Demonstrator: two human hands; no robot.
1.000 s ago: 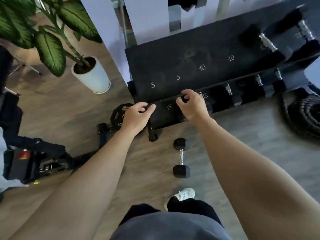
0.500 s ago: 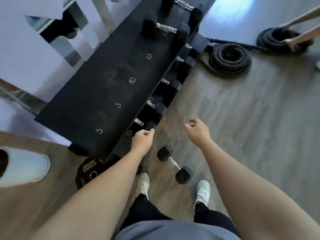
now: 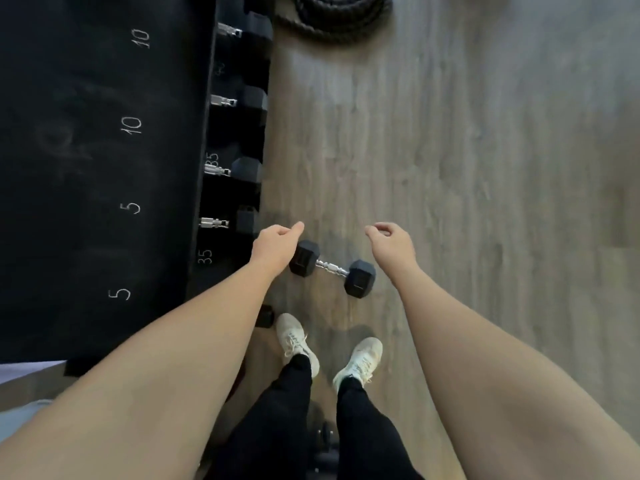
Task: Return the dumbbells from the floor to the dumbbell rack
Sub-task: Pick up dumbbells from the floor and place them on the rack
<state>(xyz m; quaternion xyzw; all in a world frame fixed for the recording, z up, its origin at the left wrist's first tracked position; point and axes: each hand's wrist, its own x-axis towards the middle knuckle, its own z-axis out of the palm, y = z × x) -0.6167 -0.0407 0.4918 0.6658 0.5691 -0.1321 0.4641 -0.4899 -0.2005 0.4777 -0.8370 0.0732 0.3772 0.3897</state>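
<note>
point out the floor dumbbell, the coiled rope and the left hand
floor dumbbell [image 3: 331, 268], head view, chrome handle
coiled rope [image 3: 341, 20], head view, front of coil
left hand [image 3: 275, 249], head view, back of hand

Grey-brown wood-plank floor [image 3: 450, 168]; coiled black rope [image 3: 341, 15] at top; pale wall strip [image 3: 20, 370] lower left.

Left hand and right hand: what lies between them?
In the head view, below the gap between left hand and right hand, the dumbbell lies on bare floor.

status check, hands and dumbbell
Left hand and right hand empty, loosely curled. Dumbbell on floor beside rack, ungrasped. Nothing in the way.
</note>
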